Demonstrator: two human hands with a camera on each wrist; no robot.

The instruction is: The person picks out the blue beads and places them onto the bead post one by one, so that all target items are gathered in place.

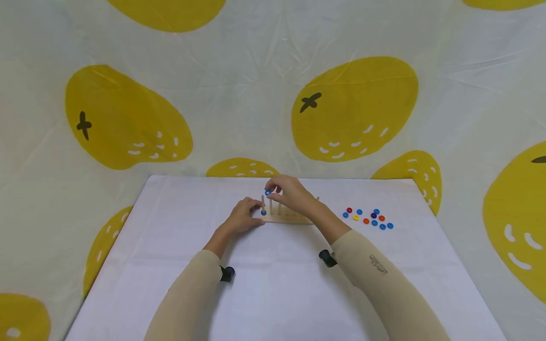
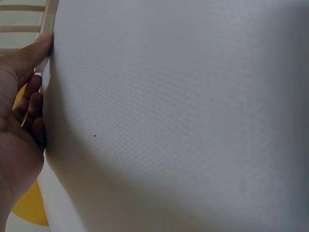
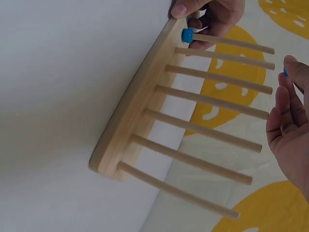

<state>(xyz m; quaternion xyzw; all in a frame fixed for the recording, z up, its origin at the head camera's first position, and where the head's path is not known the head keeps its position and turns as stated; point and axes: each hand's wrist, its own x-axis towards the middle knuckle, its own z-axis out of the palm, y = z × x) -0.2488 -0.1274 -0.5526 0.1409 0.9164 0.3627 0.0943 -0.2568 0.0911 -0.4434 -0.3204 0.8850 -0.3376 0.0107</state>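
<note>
A wooden peg rack (image 3: 131,104) with several upright pegs stands on the table, a blue bead (image 3: 187,35) at the foot of its leftmost peg. My left hand (image 1: 245,215) grips the rack's left end, thumb along the front edge; the left wrist view shows that thumb (image 2: 42,42) on the wood. Between thumb and finger, my right hand (image 1: 292,194) pinches another blue bead (image 1: 268,192) close to the top of the second peg from the left. In the right wrist view the fingers hide most of this bead.
To the right of the rack lie several loose beads, among them a yellow bead (image 1: 356,217), a red bead (image 1: 349,210) and a dark bead (image 1: 373,215). The white-covered table (image 1: 273,293) ends at a cloth backdrop (image 1: 247,94) with yellow fruit shapes.
</note>
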